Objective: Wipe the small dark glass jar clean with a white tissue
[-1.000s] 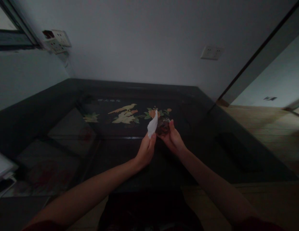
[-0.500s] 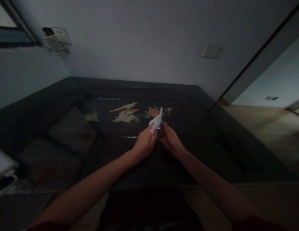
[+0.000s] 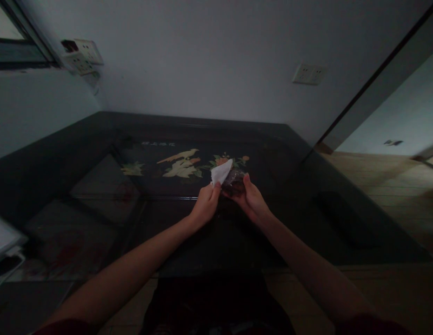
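Note:
My left hand (image 3: 206, 203) is closed, pinching a white tissue (image 3: 221, 172) between thumb and fingers. In my right hand (image 3: 253, 197) is a dark, shiny, see-through object (image 3: 234, 181), gripped with the thumb at its right side and the fingers beneath. It looks like a small glass or clear plastic container, but its exact kind is too dim to tell. The tissue lies against or just beside its left side. Both hands are held over a dark glossy table (image 3: 216, 242) with an inlaid bird and flower picture (image 3: 183, 167).
A long black object (image 3: 343, 218) lies on the table's right part. At the left edge sits a white device (image 3: 5, 237) with a cable. Wall sockets (image 3: 309, 74) and a power strip (image 3: 82, 56) are on the walls behind. Wooden floor (image 3: 369, 177) shows at the right.
My left hand has moved slightly left and the tissue has turned flatter toward me. The dark shiny object in my right hand, mostly covered before, now shows more fully.

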`<act>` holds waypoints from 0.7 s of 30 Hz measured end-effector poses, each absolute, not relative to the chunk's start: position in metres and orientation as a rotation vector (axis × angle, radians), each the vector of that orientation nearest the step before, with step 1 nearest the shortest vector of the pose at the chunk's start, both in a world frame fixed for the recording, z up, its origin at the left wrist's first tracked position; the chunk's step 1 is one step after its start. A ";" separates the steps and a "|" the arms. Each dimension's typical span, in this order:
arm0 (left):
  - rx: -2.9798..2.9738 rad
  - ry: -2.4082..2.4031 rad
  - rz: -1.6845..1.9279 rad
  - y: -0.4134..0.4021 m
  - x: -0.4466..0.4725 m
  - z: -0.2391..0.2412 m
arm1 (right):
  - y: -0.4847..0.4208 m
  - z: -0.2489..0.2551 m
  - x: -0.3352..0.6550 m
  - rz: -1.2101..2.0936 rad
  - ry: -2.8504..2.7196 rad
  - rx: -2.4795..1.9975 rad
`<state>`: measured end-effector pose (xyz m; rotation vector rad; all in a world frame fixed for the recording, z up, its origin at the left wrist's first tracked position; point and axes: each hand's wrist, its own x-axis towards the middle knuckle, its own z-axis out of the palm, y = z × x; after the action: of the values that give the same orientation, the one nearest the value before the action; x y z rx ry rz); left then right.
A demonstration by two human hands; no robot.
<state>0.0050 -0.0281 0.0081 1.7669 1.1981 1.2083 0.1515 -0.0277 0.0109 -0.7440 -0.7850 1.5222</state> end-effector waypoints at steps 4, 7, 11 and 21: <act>1.833 1.217 1.220 -0.040 0.009 0.011 | -0.024 0.013 0.155 1.494 -0.754 -0.719; 1.943 1.130 1.248 -0.049 0.012 0.014 | -0.024 0.014 0.156 1.499 -0.743 -0.709; 2.164 0.977 1.308 -0.049 0.009 0.015 | -0.026 0.013 0.153 1.508 -0.769 -0.721; 2.150 1.000 1.249 -0.034 0.002 0.022 | -0.038 0.009 0.141 1.526 -0.906 -0.858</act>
<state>0.0016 -0.0344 0.0220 2.1499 1.0004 1.2488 0.1411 -0.0384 0.0089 -0.8579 -0.9061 1.5265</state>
